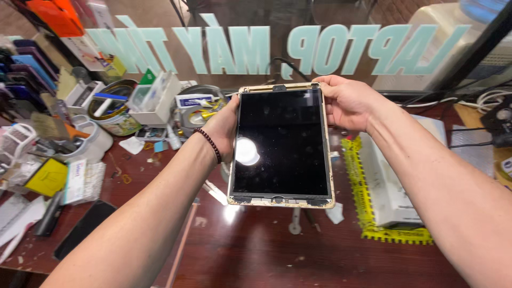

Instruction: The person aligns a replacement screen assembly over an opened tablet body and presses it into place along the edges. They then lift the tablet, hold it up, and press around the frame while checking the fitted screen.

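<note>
While both hands grip tablet (281, 144), left hand (224, 128) closed, right hand (344, 101) seemingly too.

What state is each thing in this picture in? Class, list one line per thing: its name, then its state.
Black-screened tablet with worn gold frame: screen dark, held up above the table by both hands.
Left hand: gripping the tablet's left edge.
Right hand: gripping the tablet's top right corner.
Dark beaded bracelet: worn on the left wrist.
Round metal tin: open, tools inside.
Flat black rectangular device: lying flat on the brown wooden table.
</note>
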Demonstrator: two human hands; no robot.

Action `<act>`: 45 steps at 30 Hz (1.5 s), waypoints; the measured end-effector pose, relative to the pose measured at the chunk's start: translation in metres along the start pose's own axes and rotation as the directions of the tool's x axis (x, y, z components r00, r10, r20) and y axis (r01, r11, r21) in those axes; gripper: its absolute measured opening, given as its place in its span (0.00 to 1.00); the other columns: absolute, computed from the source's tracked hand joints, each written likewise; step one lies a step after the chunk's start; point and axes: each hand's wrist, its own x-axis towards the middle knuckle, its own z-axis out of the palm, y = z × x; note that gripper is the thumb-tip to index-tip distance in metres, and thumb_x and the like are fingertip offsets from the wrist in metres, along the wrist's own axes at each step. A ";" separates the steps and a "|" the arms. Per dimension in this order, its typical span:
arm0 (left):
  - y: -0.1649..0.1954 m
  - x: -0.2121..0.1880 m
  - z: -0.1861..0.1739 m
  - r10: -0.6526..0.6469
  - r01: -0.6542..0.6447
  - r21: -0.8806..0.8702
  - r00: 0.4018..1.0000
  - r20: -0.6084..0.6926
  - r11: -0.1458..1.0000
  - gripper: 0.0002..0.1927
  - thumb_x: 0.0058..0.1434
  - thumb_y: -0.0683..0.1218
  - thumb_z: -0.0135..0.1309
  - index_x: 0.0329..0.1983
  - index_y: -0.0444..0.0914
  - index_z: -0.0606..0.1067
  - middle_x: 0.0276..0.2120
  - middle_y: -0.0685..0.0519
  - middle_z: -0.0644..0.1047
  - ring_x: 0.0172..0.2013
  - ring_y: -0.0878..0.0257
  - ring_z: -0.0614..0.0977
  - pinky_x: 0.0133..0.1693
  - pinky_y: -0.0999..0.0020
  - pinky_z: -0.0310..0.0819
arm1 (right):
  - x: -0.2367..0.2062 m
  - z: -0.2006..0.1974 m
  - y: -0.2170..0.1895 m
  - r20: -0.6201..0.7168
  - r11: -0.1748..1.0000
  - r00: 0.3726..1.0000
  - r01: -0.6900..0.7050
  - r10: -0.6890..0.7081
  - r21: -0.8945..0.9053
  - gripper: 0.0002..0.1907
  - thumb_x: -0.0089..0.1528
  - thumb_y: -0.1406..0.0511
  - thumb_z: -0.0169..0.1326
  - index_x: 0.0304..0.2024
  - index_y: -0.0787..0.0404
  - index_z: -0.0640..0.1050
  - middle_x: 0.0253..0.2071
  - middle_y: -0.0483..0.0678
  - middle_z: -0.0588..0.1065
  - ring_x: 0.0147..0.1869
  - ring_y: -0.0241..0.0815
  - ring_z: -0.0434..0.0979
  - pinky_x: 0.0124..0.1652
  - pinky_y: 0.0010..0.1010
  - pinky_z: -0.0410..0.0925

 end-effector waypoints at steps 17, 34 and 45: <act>0.053 -0.169 -0.190 0.089 -0.101 -0.158 0.993 -0.082 0.982 0.41 0.64 0.78 0.37 0.53 0.42 0.78 0.53 0.46 0.80 0.50 0.52 0.79 0.54 0.49 0.73 | 0.081 0.266 0.027 0.181 0.984 0.983 -0.024 -0.009 0.178 0.09 0.69 0.66 0.49 0.51 0.58 0.73 0.41 0.43 0.76 0.42 0.34 0.80 0.44 0.30 0.77; 0.146 -0.250 -0.412 0.113 -0.104 -0.115 0.991 0.071 0.988 0.47 0.61 0.81 0.31 0.58 0.43 0.77 0.57 0.45 0.78 0.54 0.48 0.77 0.55 0.46 0.72 | 0.182 0.505 0.065 0.025 0.977 0.999 0.029 -0.035 0.212 0.16 0.69 0.58 0.47 0.56 0.55 0.75 0.44 0.46 0.78 0.43 0.40 0.79 0.43 0.39 0.75; 0.282 -0.345 -0.596 0.320 -0.313 -0.150 0.947 0.023 0.938 0.39 0.70 0.72 0.34 0.62 0.37 0.73 0.54 0.44 0.79 0.54 0.51 0.80 0.56 0.52 0.76 | 0.209 0.709 0.086 0.458 0.917 0.886 -0.236 0.068 0.321 0.34 0.75 0.44 0.32 0.68 0.59 0.71 0.64 0.53 0.73 0.63 0.49 0.76 0.60 0.43 0.70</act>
